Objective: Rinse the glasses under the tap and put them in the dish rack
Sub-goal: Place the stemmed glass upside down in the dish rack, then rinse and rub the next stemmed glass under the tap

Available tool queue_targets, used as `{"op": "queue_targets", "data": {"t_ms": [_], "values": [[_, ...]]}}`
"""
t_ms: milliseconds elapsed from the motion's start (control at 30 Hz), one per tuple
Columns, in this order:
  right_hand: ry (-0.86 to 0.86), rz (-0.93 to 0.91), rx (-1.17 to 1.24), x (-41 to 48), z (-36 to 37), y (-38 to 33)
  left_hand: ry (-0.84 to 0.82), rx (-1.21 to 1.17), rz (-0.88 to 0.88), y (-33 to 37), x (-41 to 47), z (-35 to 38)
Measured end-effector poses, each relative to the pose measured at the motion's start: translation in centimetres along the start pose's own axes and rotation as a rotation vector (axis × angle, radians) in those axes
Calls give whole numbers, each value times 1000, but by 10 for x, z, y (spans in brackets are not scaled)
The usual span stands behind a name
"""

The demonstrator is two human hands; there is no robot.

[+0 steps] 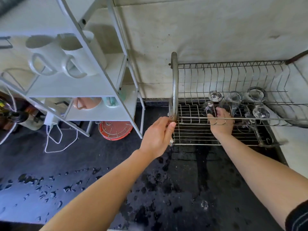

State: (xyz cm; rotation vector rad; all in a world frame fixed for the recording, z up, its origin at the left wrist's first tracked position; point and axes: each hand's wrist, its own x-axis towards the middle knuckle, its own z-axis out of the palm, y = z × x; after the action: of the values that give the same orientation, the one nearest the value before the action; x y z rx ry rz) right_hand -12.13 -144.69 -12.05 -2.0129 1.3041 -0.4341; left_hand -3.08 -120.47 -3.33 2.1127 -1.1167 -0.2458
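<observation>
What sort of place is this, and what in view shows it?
Probably a home kitchen: a wire dish rack holding glasses, white mugs on a shelf unit, and a wet black counter.

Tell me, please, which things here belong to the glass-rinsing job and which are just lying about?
Job in hand:
steel wire dish rack
clear drinking glasses standing in it
clear upturned glass, gripped by the right hand
left hand, holding the rack's corner

Lying about:
white ceramic mugs on the white metal shelf
pink mug
round orange plastic dish
white cable
</observation>
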Motion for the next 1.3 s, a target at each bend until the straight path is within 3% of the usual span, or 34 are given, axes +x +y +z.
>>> {"op": "queue_targets", "data": {"t_ms": [100,267,733,967,1300], "values": [[-50,38,-8,-46,1,-9,-30,71,-76,-18,-24,-18],[-310,-141,-203,-128,31,-38,-90,182,-281,-58,-98,-73],[-657,-602,-215,-374,183,-233,301,346,-700,-189,-356,-299],[-797,-824,-272,-466,269,-330,508,301,-885,-234,-451,-368],[-1063,-1083,-324,-591,433,-452,654,296,-1237,-332,-556,-465]]}}
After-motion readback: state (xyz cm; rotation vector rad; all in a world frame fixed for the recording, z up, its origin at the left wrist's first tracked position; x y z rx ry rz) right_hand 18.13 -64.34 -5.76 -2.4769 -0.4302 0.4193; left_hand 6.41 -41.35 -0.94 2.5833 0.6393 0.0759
